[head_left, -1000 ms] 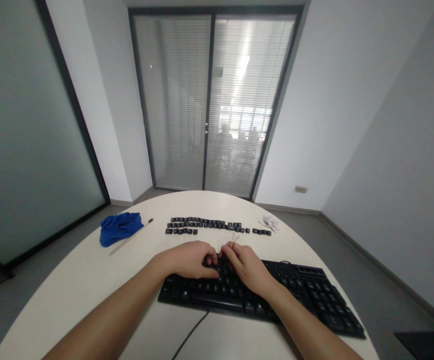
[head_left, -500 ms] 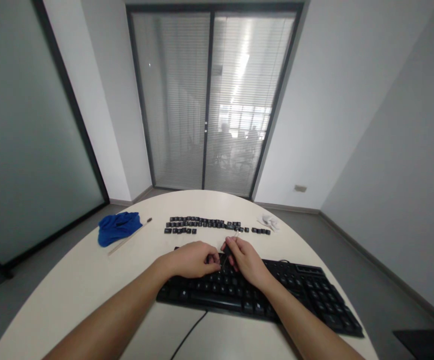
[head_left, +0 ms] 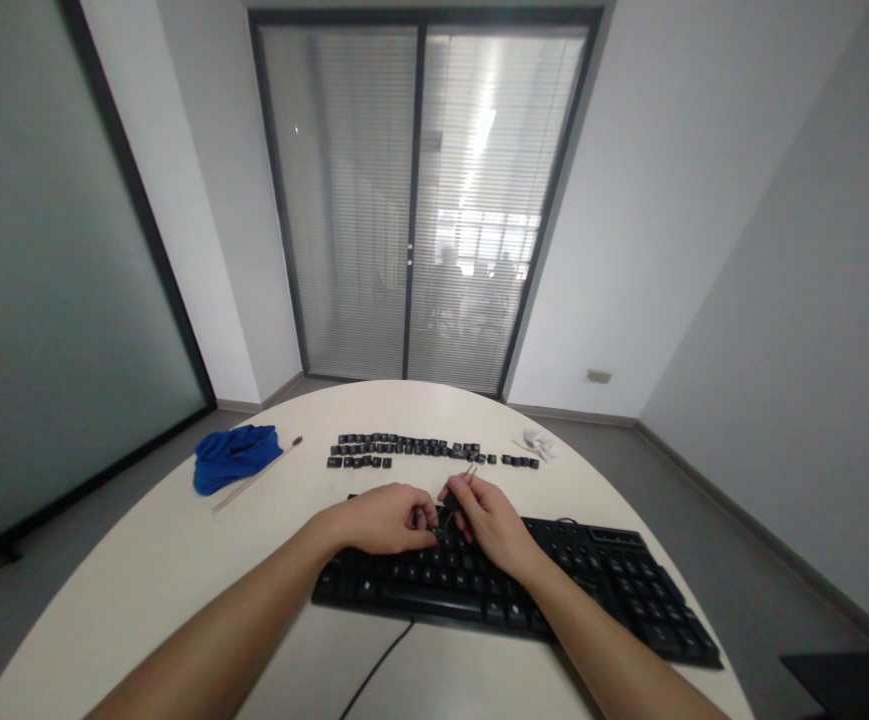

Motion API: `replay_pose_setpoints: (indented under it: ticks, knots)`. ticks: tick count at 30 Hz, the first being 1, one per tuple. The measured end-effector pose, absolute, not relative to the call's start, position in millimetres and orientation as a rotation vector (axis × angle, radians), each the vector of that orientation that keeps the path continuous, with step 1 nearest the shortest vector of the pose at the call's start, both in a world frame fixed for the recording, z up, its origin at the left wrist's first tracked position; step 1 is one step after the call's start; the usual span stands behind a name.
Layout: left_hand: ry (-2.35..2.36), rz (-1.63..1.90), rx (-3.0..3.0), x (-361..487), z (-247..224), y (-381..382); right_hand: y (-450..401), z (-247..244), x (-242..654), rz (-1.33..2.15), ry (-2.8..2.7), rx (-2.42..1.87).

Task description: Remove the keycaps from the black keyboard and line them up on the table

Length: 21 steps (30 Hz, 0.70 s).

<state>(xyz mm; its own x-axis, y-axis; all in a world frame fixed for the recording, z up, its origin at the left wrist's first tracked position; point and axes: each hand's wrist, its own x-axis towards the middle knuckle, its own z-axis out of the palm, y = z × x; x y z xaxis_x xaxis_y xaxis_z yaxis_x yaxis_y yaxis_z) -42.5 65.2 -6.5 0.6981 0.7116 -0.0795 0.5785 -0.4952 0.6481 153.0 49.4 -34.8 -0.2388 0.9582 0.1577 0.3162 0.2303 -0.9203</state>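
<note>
A black keyboard (head_left: 441,600) lies across the front of the pale round table (head_left: 179,560). Over its upper left part, my left hand (head_left: 393,518) has its fingers curled and pressed together near the keys; what they hold, if anything, is too small to tell. Close beside it on the right, my right hand (head_left: 485,515) grips a small dark tool with thin metal prongs (head_left: 470,471) pointing up and away. Beyond both hands, several loose black keycaps (head_left: 396,447) lie in rows.
A blue cloth (head_left: 235,458) and a thin brush (head_left: 258,476) lie at the left. Crumpled white material (head_left: 539,443) sits at the back right. A black cable (head_left: 378,665) runs off the near side. Beyond the table is a glass door with blinds.
The view has shifted slightly. The prongs of the tool in my right hand show a little more clearly above the fingers. Both hands stay nearly in place.
</note>
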Motion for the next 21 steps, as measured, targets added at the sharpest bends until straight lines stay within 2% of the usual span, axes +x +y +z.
replay_pose_setpoints:
  ticks: [9,21]
  knots:
    - [1.05,0.317,2.19,-40,-10,66,49,-36,153,1.005,-1.751,-1.162]
    - [1.296,0.8,1.765,-32,-25,80,44,-28,156,0.658,-1.771,-1.144]
